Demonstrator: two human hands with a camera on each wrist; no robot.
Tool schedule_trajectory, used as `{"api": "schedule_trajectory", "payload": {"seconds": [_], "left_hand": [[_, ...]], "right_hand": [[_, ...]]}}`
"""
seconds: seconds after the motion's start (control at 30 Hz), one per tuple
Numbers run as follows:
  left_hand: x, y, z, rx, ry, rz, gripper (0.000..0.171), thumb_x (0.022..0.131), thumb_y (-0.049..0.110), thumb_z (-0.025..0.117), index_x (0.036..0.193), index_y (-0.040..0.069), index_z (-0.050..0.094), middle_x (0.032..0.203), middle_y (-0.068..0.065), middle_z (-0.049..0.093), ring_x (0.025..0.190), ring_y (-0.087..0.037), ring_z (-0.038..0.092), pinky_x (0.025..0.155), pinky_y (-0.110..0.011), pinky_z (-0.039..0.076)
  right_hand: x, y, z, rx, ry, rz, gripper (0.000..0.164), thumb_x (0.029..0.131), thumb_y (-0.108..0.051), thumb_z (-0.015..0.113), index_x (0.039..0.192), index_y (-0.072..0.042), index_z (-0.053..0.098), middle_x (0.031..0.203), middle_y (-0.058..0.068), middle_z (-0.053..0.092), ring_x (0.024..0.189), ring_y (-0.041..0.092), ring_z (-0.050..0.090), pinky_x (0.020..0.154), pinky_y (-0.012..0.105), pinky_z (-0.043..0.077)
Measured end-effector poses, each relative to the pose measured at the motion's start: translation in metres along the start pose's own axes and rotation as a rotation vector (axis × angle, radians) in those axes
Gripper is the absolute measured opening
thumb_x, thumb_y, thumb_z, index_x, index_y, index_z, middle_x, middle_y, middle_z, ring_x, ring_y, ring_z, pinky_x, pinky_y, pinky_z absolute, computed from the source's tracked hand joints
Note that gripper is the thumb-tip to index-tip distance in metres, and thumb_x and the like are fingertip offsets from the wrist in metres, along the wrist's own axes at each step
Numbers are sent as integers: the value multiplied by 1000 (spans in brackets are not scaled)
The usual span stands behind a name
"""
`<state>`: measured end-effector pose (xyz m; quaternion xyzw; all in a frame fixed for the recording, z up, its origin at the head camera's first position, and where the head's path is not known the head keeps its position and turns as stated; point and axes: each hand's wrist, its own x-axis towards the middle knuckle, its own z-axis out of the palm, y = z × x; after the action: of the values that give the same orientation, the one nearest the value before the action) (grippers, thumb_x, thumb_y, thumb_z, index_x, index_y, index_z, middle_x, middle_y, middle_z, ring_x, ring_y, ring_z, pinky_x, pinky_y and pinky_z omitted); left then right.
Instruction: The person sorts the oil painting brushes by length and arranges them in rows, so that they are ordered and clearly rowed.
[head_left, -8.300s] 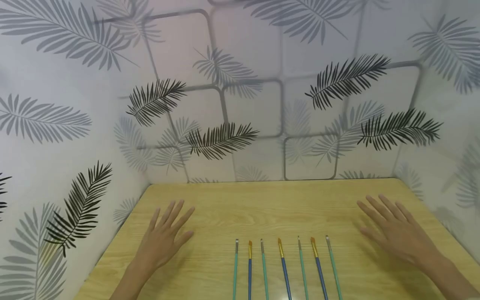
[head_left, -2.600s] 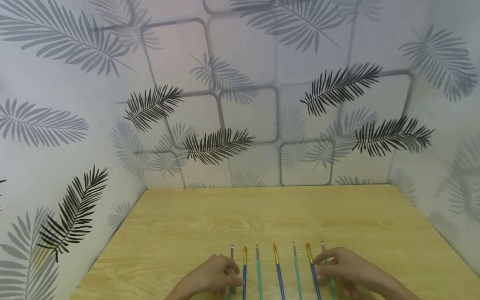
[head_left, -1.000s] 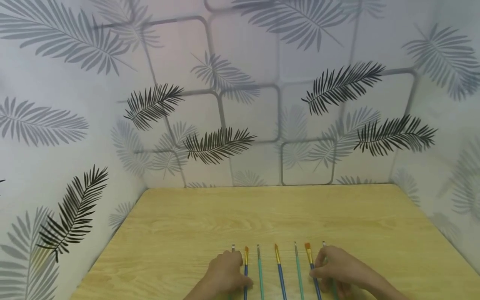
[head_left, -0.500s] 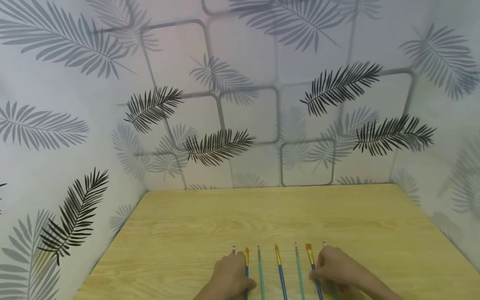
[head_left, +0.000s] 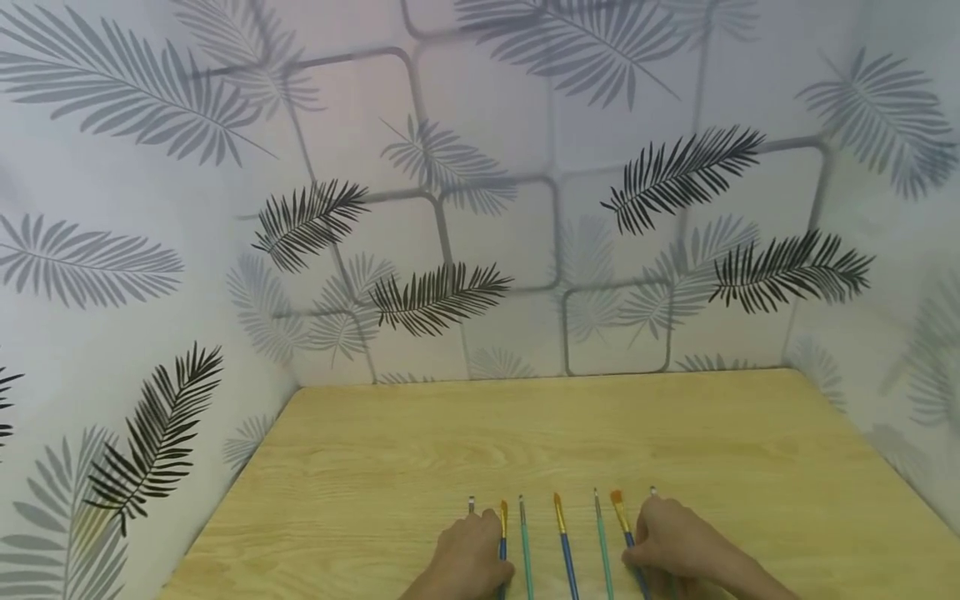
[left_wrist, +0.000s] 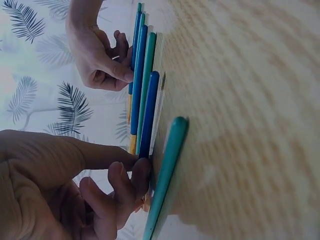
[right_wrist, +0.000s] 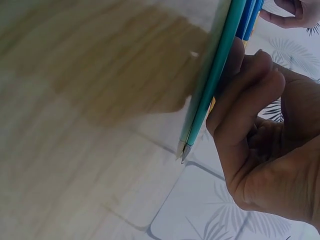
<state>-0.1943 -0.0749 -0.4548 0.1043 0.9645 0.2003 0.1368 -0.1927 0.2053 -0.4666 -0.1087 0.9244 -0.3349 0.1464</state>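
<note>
Several paintbrushes lie in a row, bristles pointing away from me. My left hand pinches the second from the left, a blue-handled paintbrush, between thumb and finger. Beside that hand lies the leftmost, a green-handled paintbrush. My right hand pinches the second from the right, another blue-handled paintbrush with a flat orange tip. The rightmost green-handled paintbrush runs along the outside of that hand, which mostly covers it in the head view.
Between my hands lie a green-handled paintbrush, a blue-handled one and another green-handled one. The wooden table meets a leaf-patterned wall covering at the back and sides.
My hands, first spread flat at the sides, have come in to the row and taken hold of the two blue-handled paintbrushes. In the last half second both brushes shift slightly inward.
</note>
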Motion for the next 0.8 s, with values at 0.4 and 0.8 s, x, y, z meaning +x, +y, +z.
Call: {"api": "schedule_trajectory", "payload": {"seconds": [0.4,0.8], "left_hand": [[1,-1,2,-12,-48,-72,26,81,11,78,92,-3,59,64,-7,53,48,-14,49,41,-20,33],[-6,-11,-2,-74,118,98,33,76,7,74,104,-8,63,58,2,54,47,-9,50,42,-19,40]], "right_hand": [[-1,9,1,38,-40,32,24,82,-13,69,60,-8,61,46,-5,51,36,3,48,37,13,38],[-4,8,-12,157,-79,-88,20,87,-12,63,69,-6,66,53,5,63,34,5,55,35,16,44]]}}
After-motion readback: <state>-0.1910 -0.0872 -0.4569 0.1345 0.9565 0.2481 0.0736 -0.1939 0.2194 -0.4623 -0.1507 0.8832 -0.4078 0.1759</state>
